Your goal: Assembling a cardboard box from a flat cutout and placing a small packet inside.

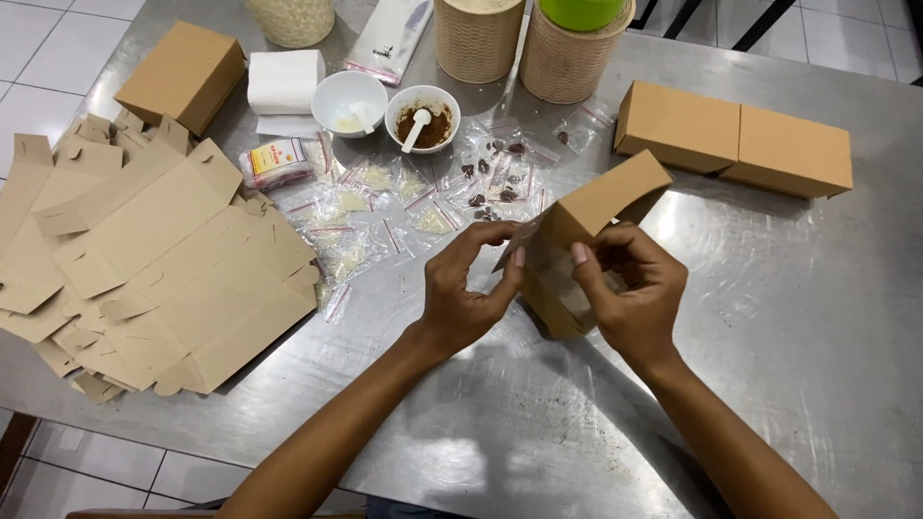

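1. Brown cardboard box [577, 252], half folded with its lid flap raised, sits between both hands above the middle of the steel table [788, 317]. Both forearms reach up from the lower edge and bend inward at the wrists.
2. The left hand [463, 288] is curled, with thumb and fingertips pinching the box's left edge together with a small clear bag [514, 242].
3. The right hand [635, 288] is part closed, thumb pressed on the box's front face, fingers wrapped behind it.
4. Flat box blanks [154, 259] lie well to the left; filled sachets [385, 207] lie just beyond the hands.
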